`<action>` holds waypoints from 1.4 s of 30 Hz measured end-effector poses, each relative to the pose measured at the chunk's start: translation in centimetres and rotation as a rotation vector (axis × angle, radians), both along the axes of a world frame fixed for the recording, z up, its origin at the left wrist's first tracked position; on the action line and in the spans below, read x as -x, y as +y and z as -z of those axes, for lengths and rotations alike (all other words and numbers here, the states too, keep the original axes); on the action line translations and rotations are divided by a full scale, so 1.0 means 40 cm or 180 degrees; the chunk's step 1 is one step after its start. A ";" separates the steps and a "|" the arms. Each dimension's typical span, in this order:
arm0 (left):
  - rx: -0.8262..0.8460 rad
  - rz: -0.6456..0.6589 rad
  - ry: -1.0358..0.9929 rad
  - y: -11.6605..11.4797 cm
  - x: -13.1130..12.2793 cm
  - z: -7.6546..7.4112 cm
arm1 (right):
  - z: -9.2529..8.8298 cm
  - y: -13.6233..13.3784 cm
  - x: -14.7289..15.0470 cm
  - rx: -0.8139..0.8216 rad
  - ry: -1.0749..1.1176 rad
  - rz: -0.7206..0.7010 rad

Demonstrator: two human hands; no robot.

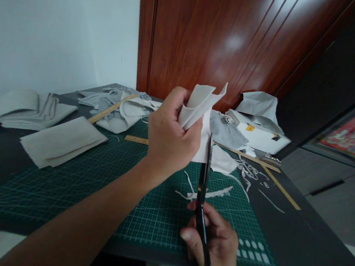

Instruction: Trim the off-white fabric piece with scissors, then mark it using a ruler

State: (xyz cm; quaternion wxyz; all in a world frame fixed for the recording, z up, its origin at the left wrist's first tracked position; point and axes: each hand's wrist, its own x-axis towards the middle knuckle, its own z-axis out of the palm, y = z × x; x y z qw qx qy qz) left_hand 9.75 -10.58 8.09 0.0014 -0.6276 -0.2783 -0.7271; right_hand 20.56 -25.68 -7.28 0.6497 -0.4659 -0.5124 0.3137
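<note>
My left hand (173, 132) is closed around a piece of off-white fabric (201, 102), held up above the mat with its folded top edges sticking out past the fingers. My right hand (214, 241) grips a pair of black scissors (203, 185) by the handles, blades pointing up. The blades meet the right edge of the fabric below my left fingers; whether they are cutting through it I cannot tell. Beneath both hands lies a green cutting mat (143, 226) with a white grid. Thin fabric strips (212, 193) rest on the mat behind the scissors.
Folded cream fabric (65, 141) and a fabric stack (25, 112) lie at the left. Heaped scraps, wooden rulers (280, 187) and a white box (259, 132) line the back and right. Tangled cord offcuts (247, 171) sit on the dark table (307, 246). A wooden door (202, 39) stands behind.
</note>
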 end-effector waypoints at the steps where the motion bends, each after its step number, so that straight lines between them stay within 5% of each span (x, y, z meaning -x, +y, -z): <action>1: 0.0047 0.0089 -0.0009 0.000 0.001 0.000 | -0.005 -0.002 0.003 0.0063 0.0009 0.0054; 8: 0.0092 0.0245 -0.0148 0.007 0.001 0.002 | -0.044 -0.015 0.025 0.0400 0.0216 0.0253; 18: -0.0040 0.0109 -0.0127 -0.003 0.004 0.008 | -0.029 -0.016 0.021 0.0338 0.0159 0.0223; 25: -0.0658 0.0718 -0.0476 0.027 -0.004 0.008 | -0.017 -0.017 0.013 0.0292 0.0089 0.0203; 34: -0.0568 0.1013 -0.0441 0.011 -0.007 0.017 | -0.022 -0.003 0.020 -0.0110 0.0519 -0.0033; 42: -0.0737 0.0744 -0.0323 -0.006 -0.014 0.025 | -0.011 0.001 0.018 -0.0087 0.0463 -0.0123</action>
